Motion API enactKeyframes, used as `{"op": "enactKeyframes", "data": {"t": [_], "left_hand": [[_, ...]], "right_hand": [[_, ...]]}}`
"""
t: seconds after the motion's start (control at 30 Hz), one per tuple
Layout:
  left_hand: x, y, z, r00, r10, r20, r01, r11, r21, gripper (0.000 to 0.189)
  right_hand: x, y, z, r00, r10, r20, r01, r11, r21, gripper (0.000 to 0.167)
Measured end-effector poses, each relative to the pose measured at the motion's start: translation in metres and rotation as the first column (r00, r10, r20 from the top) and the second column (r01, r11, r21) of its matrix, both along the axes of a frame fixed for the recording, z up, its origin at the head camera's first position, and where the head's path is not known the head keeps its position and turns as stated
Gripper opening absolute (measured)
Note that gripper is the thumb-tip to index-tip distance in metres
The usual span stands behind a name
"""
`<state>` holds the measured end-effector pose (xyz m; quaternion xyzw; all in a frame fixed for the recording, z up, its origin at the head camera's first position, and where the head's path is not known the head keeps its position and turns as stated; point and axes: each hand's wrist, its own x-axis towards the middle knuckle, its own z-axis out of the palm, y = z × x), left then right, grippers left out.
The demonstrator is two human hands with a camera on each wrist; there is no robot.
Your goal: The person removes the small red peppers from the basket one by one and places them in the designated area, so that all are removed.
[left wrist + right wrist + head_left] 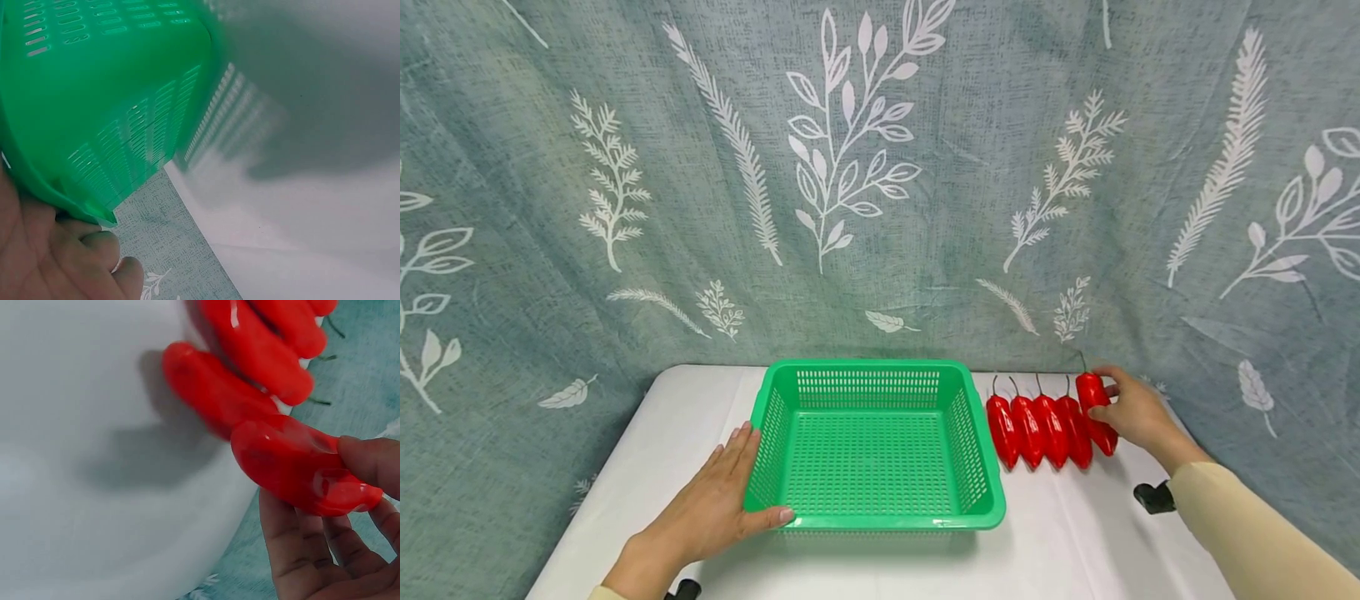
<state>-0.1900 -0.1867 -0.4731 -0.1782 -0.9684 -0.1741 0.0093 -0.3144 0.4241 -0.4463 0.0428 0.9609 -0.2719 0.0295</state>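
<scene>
A green plastic basket (868, 462) with slotted walls stands on the white table, nothing inside it. My left hand (711, 500) rests on its near left corner, fingers fairly straight along the left rim and the thumb on the front rim. In the left wrist view, fingers (94, 256) touch the rim from outside. My right hand (1138, 412) pinches a red chili pepper (294, 465) between thumb and fingers, at the right end of a row. This pepper is tilted and raised off the table. Several more red peppers (1049, 429) lie side by side, stems toward the back.
The white table (1045, 550) ends at the back against a grey-green cloth (865, 308) with a white leaf print. Black devices (1153, 497) sit at both wrists. The row of peppers lies just right of the basket.
</scene>
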Motion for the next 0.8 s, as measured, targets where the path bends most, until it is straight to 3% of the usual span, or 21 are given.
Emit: {"op": "enactKeyframes", "data": {"t": [0.43, 0.6, 0.8], "left_hand": [[0.001, 0.001, 0.001, 1.000, -0.003, 0.003, 0.002, 1.000, 0.014, 0.124], [0.001, 0.001, 0.001, 1.000, 0.002, 0.008, -0.002, 1.000, 0.023, 0.124], [0.001, 0.000, 0.000, 1.000, 0.003, 0.016, -0.004, 1.000, 0.030, 0.125]], "right_hand": [[0.003, 0.023, -0.017, 0.994, -0.058, 0.090, 0.054, 0.997, 0.046, 0.076], [0.002, 0.025, -0.028, 0.994, -0.068, 0.084, 0.063, 0.996, 0.068, 0.074], [-0.001, 0.024, -0.040, 0.984, -0.117, 0.135, 0.108, 0.991, 0.075, 0.074]]}}
